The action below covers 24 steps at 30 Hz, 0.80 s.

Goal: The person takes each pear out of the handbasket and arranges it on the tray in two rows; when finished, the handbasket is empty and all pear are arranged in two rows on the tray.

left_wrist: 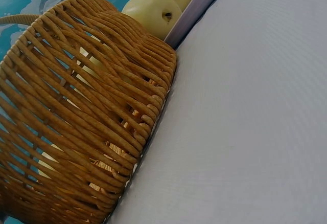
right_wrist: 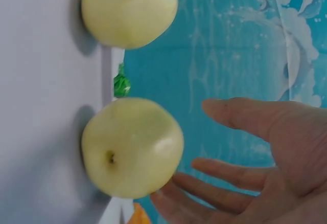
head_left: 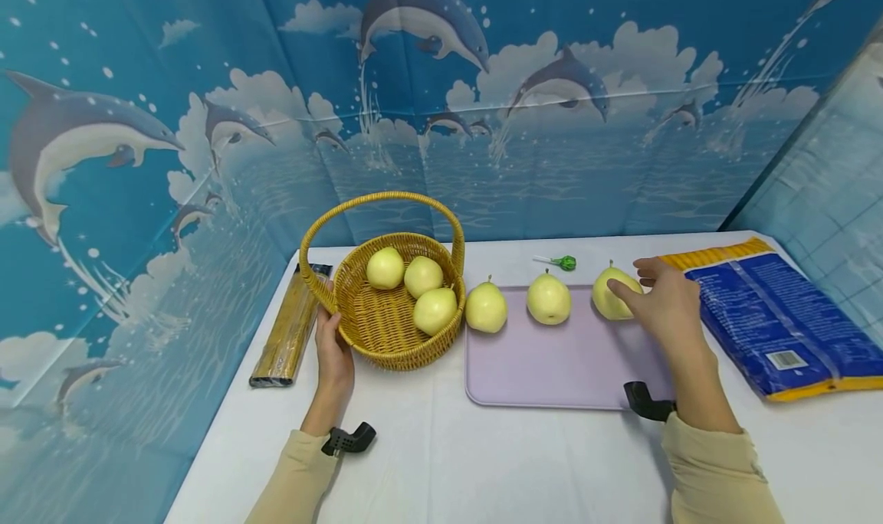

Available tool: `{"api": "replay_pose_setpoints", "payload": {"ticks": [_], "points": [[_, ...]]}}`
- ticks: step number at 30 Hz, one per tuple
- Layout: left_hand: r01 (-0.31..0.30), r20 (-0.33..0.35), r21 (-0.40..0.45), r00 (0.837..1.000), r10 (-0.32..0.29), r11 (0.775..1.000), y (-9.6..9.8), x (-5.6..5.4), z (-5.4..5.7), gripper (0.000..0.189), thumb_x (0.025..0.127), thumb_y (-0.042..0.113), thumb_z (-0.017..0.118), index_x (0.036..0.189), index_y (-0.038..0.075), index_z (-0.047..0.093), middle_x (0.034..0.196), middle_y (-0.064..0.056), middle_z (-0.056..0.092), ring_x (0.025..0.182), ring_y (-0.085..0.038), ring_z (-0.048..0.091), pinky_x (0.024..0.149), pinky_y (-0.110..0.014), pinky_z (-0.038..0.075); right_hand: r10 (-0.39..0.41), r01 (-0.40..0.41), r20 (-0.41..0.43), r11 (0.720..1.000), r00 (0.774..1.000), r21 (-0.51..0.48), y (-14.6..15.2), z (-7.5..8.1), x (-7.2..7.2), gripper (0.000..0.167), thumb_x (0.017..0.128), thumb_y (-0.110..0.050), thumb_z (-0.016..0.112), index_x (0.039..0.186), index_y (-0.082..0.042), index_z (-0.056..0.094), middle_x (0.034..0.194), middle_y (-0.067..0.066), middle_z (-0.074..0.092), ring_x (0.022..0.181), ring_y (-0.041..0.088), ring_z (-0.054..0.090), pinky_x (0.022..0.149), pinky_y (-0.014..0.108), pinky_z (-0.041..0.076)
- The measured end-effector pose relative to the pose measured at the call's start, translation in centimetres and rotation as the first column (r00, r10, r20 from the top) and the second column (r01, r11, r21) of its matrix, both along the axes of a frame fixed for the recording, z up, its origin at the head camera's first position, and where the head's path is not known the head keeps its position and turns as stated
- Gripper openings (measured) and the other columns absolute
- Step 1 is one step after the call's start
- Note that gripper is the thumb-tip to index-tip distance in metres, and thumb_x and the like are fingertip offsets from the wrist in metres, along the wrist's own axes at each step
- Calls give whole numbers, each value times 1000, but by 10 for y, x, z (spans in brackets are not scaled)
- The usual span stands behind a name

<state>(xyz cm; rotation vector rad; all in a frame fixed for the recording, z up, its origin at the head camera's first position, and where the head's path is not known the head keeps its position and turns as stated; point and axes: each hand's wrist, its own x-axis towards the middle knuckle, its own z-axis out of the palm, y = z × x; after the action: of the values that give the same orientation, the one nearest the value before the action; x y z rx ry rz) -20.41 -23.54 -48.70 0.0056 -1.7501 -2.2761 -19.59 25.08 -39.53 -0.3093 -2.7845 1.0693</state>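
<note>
My left hand (head_left: 334,359) is at the left side of a woven wicker basket (head_left: 386,355), holding it near the handle's base; some fingers are hidden behind the handle. In the left wrist view the basket's wall (left_wrist: 87,111) fills the left half. Several pale yellow-green pears (head_left: 434,311) lie inside. On the lilac tray (head_left: 552,371), three more pears stand along the back edge. My right hand (head_left: 665,302) is at the rightmost pear (head_left: 610,298), thumb and fingers spread. In the right wrist view the thumb is apart from that pear (right_wrist: 133,147); some fingertips reach behind it.
A lollipop with a green wrapper (head_left: 566,263) lies behind the tray. On the right is a blue and yellow bag (head_left: 786,309). A long brown packet (head_left: 286,336) lies left of the basket on the white table (head_left: 441,463). A dolphin-print curtain (head_left: 414,149) hangs behind.
</note>
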Motion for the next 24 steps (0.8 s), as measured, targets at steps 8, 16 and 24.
{"api": "replay_pose_setpoints", "payload": {"ticks": [8,16,24], "points": [[-4,1,16,1000,4,1000,-1,-2,-2,60,111,21,33,170,24,22,171,3,24,158,-25,26,130,-40,20,46,-56,-176,997,983,-49,-20,9,5,61,100,-33,72,144,6,57,137,35,62,130,50,58,106,65,48],[6,-10,23,1000,-5,1000,-1,-2,-1,61,111,23,35,170,25,21,171,5,26,159,-21,27,131,-38,21,144,-171,-221,979,965,-111,-53,11,6,56,99,-31,74,142,1,60,138,29,65,130,44,61,103,58,54],[6,-19,20,1000,-6,1000,-1,-2,-1,61,111,23,33,170,24,19,171,4,27,159,-23,27,131,-39,20,251,-307,-282,935,926,-177,-85,4,10,51,96,-23,79,139,-1,63,138,22,66,130,40,63,104,55,55]]}}
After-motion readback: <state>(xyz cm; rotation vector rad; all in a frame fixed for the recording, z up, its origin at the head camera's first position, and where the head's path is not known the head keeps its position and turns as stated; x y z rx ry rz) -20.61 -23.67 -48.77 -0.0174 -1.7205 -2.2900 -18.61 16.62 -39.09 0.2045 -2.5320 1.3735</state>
